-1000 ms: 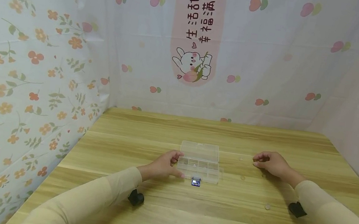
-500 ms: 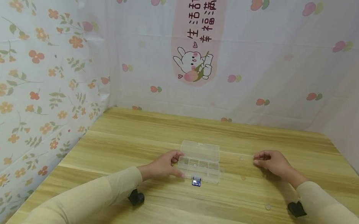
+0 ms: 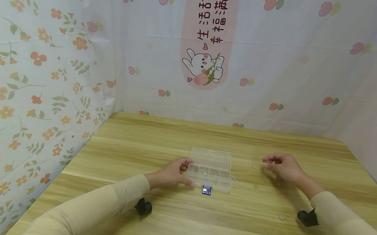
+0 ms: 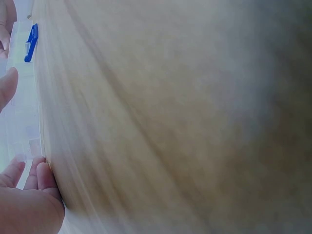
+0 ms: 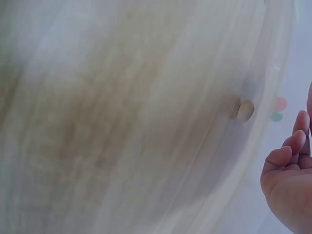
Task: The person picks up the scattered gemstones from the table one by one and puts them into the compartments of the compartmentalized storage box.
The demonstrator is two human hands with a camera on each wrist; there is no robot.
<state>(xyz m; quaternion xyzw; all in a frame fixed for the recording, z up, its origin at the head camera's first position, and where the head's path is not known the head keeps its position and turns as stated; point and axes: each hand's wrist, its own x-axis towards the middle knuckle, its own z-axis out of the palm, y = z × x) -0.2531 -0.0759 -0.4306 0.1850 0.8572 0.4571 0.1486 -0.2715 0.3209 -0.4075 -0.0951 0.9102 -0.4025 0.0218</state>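
A clear plastic compartment box (image 3: 216,184) lies on the table with its lid (image 3: 210,158) laid back and its blue latch (image 3: 206,190) facing the front. My left hand (image 3: 173,173) grips the box's left end, thumb at the front corner and fingers farther back. To the right, my right hand (image 3: 287,167) hovers over the table, thumb and index fingertips close together; whether something small is between them cannot be made out. Small pale discs lie nearby: one disc (image 3: 254,166) left of the fingertips, another disc (image 3: 255,186) nearer the box, and a third disc (image 3: 281,216) toward the front.
The wooden table (image 3: 172,228) reaches back to a patterned white cloth (image 3: 140,45). Another cloth with flowers (image 3: 14,107) hangs along the left side. Black camera mounts (image 3: 143,207) sit below the wrists.
My right hand has risen slightly and shifted left, away from where it paused near the tabletop. The left hand and the box have stayed in place.
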